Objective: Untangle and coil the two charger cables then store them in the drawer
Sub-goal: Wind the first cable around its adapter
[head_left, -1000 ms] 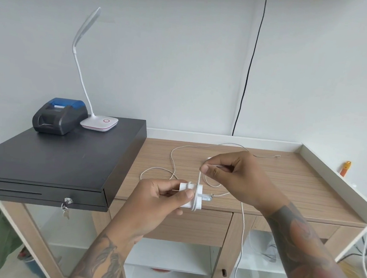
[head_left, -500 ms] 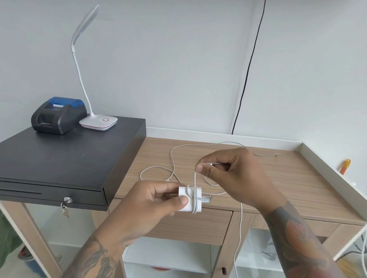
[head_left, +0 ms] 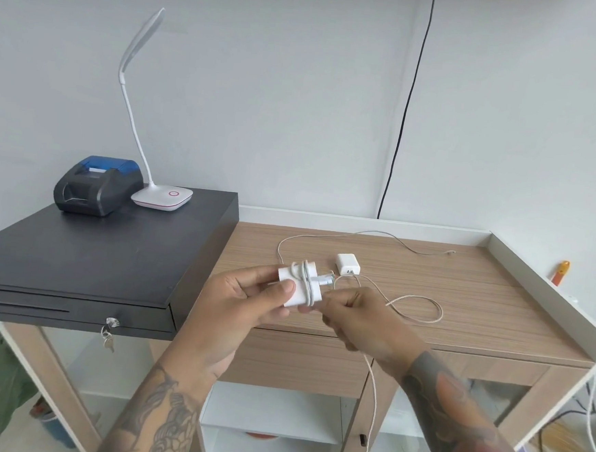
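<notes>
My left hand grips a white charger plug with a few turns of white cable wound around it. My right hand pinches that cable just right of the plug, below its metal pins. The loose cable trails from under my right hand over the desk's front edge toward the floor. A second white charger block lies on the wooden desk behind my hands, and its thin cable loops across the desktop. The wooden drawer front below the desktop is closed.
A black cash drawer sits on the left, with a receipt printer and a white desk lamp on top. A black cord runs down the wall. A raised white rim borders the desk's right side.
My right hand dropped from above the plug to beside and below it, carrying the cable around the plug. The second charger block came into view behind my hands.
</notes>
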